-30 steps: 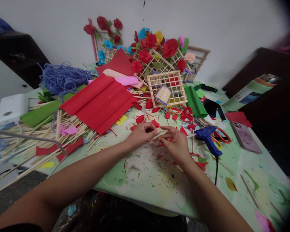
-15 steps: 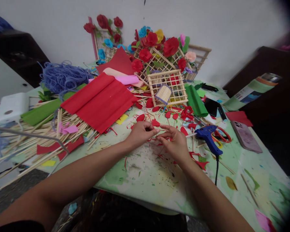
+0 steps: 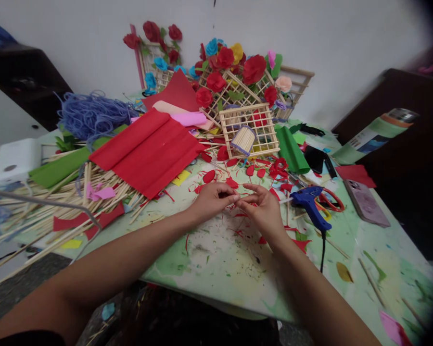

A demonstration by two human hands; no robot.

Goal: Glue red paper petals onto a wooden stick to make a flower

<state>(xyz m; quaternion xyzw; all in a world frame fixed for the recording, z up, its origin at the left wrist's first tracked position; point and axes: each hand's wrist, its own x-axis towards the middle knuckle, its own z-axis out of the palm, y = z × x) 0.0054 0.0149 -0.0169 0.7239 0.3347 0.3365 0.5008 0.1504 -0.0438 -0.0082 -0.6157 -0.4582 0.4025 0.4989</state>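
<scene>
My left hand [image 3: 211, 199] and my right hand [image 3: 263, 210] meet fingertip to fingertip over the middle of the green table [image 3: 216, 269]. Both pinch a thin wooden stick [image 3: 246, 194] that lies across between them, and a small red scrap seems to be at the pinch, mostly hidden by the fingers. Cut red paper petals [image 3: 209, 176] lie scattered just beyond the hands. A blue glue gun [image 3: 312, 206] rests to the right of my right hand, with its nozzle towards the hand.
Orange-handled scissors [image 3: 331, 202] and a phone [image 3: 366, 207] lie right of the glue gun. Red crepe paper [image 3: 147, 149], a heap of wooden sticks [image 3: 57, 202] and purple yarn [image 3: 90, 115] fill the left. A wooden grid [image 3: 248, 129] and paper-flower lattices [image 3: 234, 77] stand behind.
Both hands have stayed together at the same spot, with the fingers shifting slightly on the stick. My right hand has drawn a little closer to the left.
</scene>
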